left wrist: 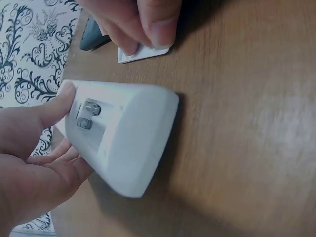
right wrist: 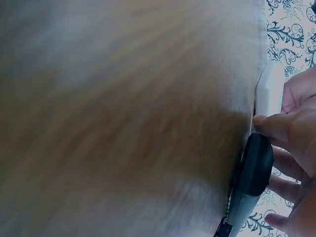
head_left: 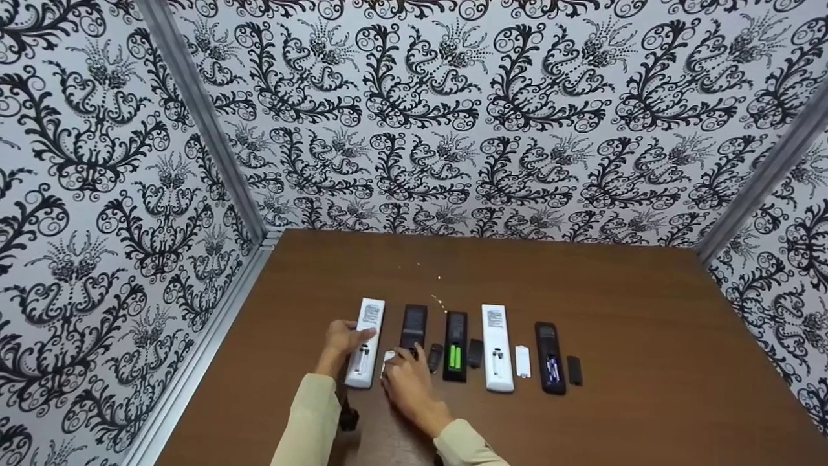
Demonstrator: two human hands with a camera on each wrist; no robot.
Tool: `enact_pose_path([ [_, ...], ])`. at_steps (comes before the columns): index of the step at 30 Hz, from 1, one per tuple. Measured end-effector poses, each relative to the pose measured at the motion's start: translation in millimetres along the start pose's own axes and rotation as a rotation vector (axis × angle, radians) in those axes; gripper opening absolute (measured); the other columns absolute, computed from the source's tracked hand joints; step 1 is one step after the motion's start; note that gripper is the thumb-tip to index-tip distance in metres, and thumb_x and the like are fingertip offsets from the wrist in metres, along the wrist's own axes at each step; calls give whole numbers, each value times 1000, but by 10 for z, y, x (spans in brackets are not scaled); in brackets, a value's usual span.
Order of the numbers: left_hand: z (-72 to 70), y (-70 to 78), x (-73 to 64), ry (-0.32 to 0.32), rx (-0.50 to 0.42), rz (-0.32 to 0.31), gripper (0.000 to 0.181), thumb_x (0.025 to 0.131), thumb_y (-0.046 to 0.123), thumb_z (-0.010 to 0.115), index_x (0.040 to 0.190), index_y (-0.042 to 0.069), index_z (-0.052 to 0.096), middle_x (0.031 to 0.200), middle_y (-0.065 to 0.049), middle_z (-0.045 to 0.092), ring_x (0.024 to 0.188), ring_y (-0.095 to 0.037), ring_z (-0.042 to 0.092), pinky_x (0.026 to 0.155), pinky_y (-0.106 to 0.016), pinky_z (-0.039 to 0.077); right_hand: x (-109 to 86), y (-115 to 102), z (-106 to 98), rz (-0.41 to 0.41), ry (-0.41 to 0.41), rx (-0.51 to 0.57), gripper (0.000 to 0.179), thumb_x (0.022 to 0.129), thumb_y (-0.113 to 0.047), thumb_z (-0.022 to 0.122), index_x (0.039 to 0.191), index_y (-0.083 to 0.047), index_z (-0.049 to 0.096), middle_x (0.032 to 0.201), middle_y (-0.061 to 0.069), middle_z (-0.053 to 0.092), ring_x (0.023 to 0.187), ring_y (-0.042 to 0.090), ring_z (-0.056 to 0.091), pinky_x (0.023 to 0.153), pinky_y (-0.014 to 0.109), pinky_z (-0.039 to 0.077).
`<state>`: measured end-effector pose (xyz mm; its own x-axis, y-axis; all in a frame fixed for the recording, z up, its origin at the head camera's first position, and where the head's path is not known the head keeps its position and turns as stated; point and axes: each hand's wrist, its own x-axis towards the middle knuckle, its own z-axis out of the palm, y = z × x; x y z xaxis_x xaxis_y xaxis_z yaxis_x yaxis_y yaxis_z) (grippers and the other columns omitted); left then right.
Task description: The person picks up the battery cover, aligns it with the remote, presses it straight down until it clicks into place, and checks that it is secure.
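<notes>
At the left end of a row of remotes, my left hand (head_left: 341, 341) grips a white remote control (head_left: 370, 316), thumb on its back and fingers along its side. Its battery compartment is uncovered, and metal contacts (left wrist: 88, 114) show inside it in the left wrist view. Just to the right, my right hand (head_left: 410, 386) pinches a small white battery cover (left wrist: 140, 53) at the tabletop, thumb and fingertip at its edges. That hand partly hides a black remote (head_left: 414, 317) behind it.
Further right lie a black remote (head_left: 457, 322) with green batteries (head_left: 455, 357), another white remote (head_left: 495, 323) and a black remote (head_left: 546, 335) with blue batteries (head_left: 552, 370). Loose covers, black (head_left: 475, 353) and white (head_left: 522, 361), lie beside them. Patterned walls (head_left: 453, 129) enclose the wooden table (head_left: 647, 362).
</notes>
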<state>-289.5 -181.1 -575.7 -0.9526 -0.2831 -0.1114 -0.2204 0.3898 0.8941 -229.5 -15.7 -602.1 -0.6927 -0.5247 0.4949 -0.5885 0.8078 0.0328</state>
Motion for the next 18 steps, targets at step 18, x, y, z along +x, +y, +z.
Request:
enact_pose_path([
  [18,47,-79,43,-12,-215,-162,43,90,13,70,120,-16,60,114,-30,65,95,-26,62,84,-34,53,130,-17,-82,157,38,629,7,78,1,76,83,-3,72,90,8,74,81,18,71,72,23,58],
])
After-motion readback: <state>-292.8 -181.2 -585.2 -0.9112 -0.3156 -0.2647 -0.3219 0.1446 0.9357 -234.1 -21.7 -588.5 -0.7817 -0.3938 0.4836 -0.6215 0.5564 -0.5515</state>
